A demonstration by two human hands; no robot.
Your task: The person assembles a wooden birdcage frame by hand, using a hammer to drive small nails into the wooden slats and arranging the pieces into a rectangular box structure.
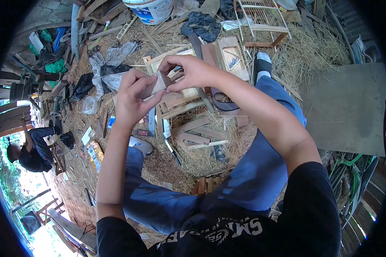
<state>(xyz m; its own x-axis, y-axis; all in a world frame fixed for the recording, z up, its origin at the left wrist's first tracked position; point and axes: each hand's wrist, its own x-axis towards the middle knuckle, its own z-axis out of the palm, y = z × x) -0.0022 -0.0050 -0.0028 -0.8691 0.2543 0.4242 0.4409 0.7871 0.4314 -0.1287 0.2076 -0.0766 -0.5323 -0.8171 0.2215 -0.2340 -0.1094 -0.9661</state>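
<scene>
Near: blue-trousered legs (158,195) spread either side of a floor (158,167) littered with straw and shavings. Flat, pale-brown wooden slats (194,138) lie loose between them.

Just past those, small grey-brown wooden piece (160,82) is up in the air, held between both hands. Left hand (131,100): grip closed down to a pinch, thumb and fingers on the piece's left side. Right hand (191,72): same from the right, fingers curled, thumb tip on the near edge. Below the hands, a jumble of pale wooden parts; a light rectangular wooden tray (226,42) sits to the right of them.

Right side: big flat grey board (345,111). Left: another person (32,150), seated, well apart.

Far: crumpled black plastic bag (200,26), white-and-blue round bucket (150,12) left of it, slatted pale wooden rack (266,28) to its right.
</scene>
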